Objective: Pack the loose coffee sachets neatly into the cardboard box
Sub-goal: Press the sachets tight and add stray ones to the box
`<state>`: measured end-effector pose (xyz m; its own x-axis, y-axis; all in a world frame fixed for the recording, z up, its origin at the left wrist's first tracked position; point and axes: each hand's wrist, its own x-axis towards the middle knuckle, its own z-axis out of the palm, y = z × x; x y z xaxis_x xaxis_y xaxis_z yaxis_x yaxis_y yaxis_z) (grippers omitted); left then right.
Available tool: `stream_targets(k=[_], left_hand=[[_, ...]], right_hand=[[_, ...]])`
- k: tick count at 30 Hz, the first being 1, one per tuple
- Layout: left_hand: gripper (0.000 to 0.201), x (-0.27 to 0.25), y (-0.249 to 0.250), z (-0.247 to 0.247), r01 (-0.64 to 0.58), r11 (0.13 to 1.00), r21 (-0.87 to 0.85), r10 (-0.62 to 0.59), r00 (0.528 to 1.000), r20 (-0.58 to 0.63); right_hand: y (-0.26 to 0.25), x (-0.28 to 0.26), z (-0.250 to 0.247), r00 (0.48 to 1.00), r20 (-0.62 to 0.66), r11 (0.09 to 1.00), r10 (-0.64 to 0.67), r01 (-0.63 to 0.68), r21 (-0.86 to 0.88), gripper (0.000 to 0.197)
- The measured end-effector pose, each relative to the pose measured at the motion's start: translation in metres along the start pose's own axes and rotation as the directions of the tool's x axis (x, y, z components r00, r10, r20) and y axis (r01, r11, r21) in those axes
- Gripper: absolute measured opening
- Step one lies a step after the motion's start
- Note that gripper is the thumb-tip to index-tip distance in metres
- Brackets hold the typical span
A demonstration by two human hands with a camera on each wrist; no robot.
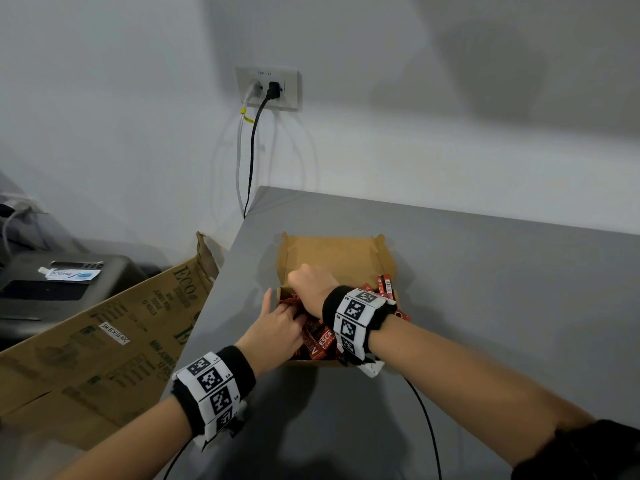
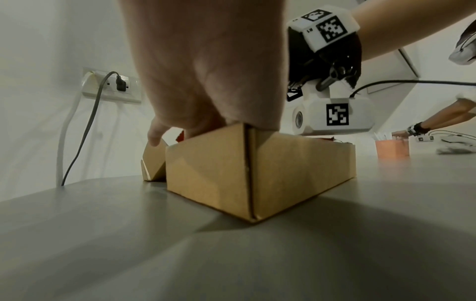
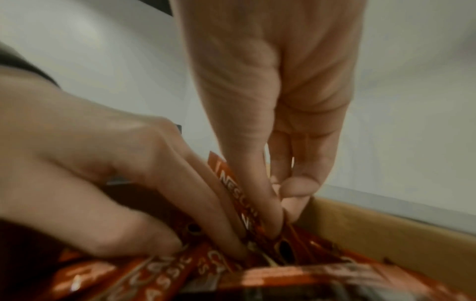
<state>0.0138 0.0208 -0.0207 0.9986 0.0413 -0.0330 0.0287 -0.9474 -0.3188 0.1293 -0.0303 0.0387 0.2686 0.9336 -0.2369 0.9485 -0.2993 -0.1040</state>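
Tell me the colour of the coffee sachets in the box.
Red with white lettering; the coffee sachets show best in the head view.

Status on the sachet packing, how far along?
Done: the red coffee sachets appear to be inside the open brown cardboard box on the grey table; none visibly loose on it. In hand: the left hand and right hand are both in the box, fingers working among sachets at its left end. Left: the pile is jumbled, a few stand on end at the right wall, so tidying remains.
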Motion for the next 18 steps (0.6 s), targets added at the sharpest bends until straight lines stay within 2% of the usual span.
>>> stream_targets(k=[4, 11, 14, 18], left_hand=[[0.024, -0.0008, 0.0005, 0.0009, -0.009, 0.999, 0.038, 0.010, 0.999, -0.034], [0.027, 0.0018, -0.0019, 0.0022, -0.004, 1.000, 0.031, 0.006, 0.998, -0.063], [0.020, 0.0011, -0.0018, 0.0040, 0.009, 0.999, 0.032, -0.006, 0.996, -0.090], [0.027, 0.0028, 0.0006, -0.0012, 0.021, 0.999, 0.043, -0.016, 0.994, -0.109]], right_hand=[[-0.0042, -0.0005, 0.0010, 1.000, 0.000, 0.999, 0.009, -0.009, -0.042, 0.020], [-0.0063, -0.0023, 0.0073, 0.998, 0.029, 0.994, 0.064, -0.061, -0.094, 0.025], [-0.0030, -0.0047, 0.0056, 0.997, 0.023, 0.996, 0.072, -0.071, -0.045, 0.021], [0.0006, -0.0081, 0.0005, 0.997, -0.006, 0.996, 0.081, -0.081, 0.025, 0.022]])
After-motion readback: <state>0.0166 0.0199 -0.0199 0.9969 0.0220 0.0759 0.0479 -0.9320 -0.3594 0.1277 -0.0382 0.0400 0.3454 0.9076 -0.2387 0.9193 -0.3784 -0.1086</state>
